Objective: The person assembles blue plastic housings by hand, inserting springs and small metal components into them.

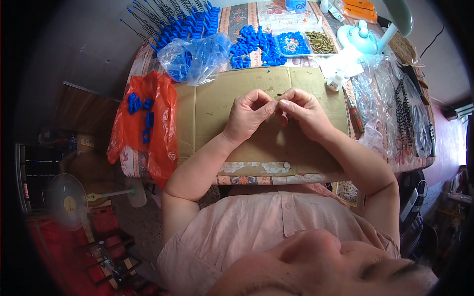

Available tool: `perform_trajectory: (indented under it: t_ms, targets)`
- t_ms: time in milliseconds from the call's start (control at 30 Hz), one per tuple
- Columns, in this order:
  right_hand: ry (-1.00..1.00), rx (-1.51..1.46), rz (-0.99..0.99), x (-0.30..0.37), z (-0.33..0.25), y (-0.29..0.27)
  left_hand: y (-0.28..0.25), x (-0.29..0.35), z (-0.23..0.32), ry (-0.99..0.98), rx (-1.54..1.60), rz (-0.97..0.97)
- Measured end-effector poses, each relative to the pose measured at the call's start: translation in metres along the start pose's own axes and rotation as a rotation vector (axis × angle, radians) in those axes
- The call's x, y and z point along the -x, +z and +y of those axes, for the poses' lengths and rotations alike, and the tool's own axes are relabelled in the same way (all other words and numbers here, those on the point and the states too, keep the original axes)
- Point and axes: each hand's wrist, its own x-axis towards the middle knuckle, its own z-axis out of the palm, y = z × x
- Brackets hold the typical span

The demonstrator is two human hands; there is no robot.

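Observation:
Over the brown cardboard sheet (212, 128), my left hand (251, 114) and my right hand (305, 112) meet with thumbs and forefingers pinched together. A small dark brass-coloured tip (280, 94) shows just above the fingertips; most of whatever they pinch is hidden. Both hands are closed, the other fingers curled in. Beyond them lies a pile of blue plastic cone-shaped parts (254, 47). Beside it, a clear tray holds small blue pieces (295, 43) and brass-coloured pins (321, 42).
Blue parts with black springs (187, 22) stand at the far left, behind a clear plastic bag (210, 59). A red bag (165, 116) holds blue blocks (133, 103). Rightward are a lamp (363, 37), a white bottle (337, 80), a screwdriver (355, 119) and bagged black springs (402, 111).

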Motion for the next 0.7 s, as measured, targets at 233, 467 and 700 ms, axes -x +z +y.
perform_trajectory:
  t_ms: [233,467,700]
  targets:
    - [0.035,-0.004,0.001,-0.001,0.0,0.003,-0.003,0.004,0.001,-0.007,-0.031,0.022]
    - [0.027,0.026,0.05,0.002,0.002,0.006,0.0,0.001,0.004,-0.004,-0.049,0.033]
    - [0.006,0.078,-0.003,0.003,0.004,0.006,-0.033,0.005,0.055,0.265,0.013,0.097]
